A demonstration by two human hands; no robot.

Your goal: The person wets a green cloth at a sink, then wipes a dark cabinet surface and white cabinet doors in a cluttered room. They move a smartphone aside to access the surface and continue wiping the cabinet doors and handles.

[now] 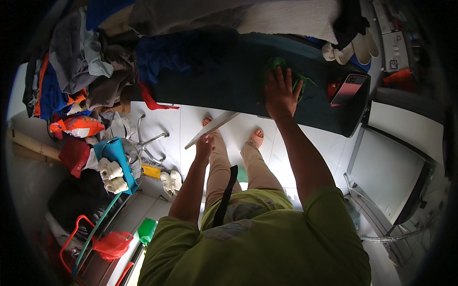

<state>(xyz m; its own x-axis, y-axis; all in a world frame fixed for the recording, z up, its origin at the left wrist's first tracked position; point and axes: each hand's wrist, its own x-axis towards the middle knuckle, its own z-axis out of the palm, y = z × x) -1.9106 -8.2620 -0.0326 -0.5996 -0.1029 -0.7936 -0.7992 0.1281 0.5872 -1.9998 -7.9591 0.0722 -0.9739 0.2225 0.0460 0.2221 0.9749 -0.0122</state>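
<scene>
In the head view, my right hand (282,89) lies flat with fingers spread on the dark top (229,85) of a long table or cabinet. Beneath and around it shows a green mesh cloth (302,80), partly hidden by the palm and fingers. Lower and to the left, my left hand (205,143) has its fingers at the edge of a narrow white panel (214,128). That panel slants out from under the dark top's front edge; what it belongs to cannot be seen.
A smartphone (349,88) leans on a red object near the top's right end. Dark blue clothing (162,53) lies on its left part, with a red strap (148,96) over the edge. White shoes (171,182) and a metal chair base (148,141) stand on the left floor; a white appliance (390,173) stands right.
</scene>
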